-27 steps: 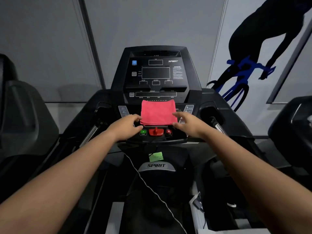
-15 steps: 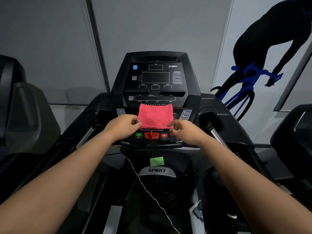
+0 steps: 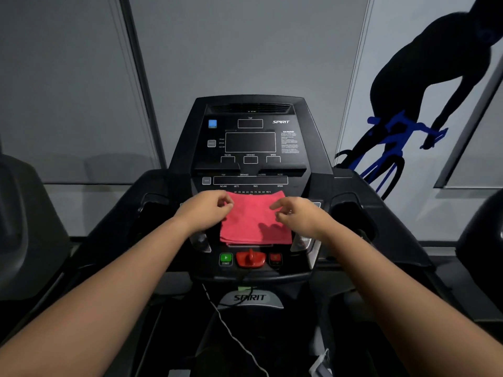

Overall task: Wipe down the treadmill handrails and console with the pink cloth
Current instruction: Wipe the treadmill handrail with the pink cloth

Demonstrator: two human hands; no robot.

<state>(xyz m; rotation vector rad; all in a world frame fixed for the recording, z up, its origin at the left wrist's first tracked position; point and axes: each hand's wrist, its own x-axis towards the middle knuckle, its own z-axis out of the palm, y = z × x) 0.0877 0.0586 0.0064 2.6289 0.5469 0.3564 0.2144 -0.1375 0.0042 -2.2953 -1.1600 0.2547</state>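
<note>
**Pink cloth** (image 3: 254,220): one piece, pink-red, fine matte weave, folded to a neat rectangle with a doubled layer showing at its near edge. It lies flat on the sloped lower panel of the treadmill console (image 3: 250,142). The far edge sits just under the row of printed numerals, the near edge just above the green START button (image 3: 225,258) and the red safety key (image 3: 250,258).

**Left hand** (image 3: 202,210): at the cloth's far left corner, fingers curled, thumb and forefinger pinching that corner.

**Right hand** (image 3: 299,217): over the cloth's right edge, fingers loosely curled and slightly apart, throwing a shadow on the fabric. I cannot tell whether they touch it.

**Side pockets**: left recess (image 3: 152,210) and right recess (image 3: 351,210) flank the console. Both interiors are too dark to tell their contents.
</note>
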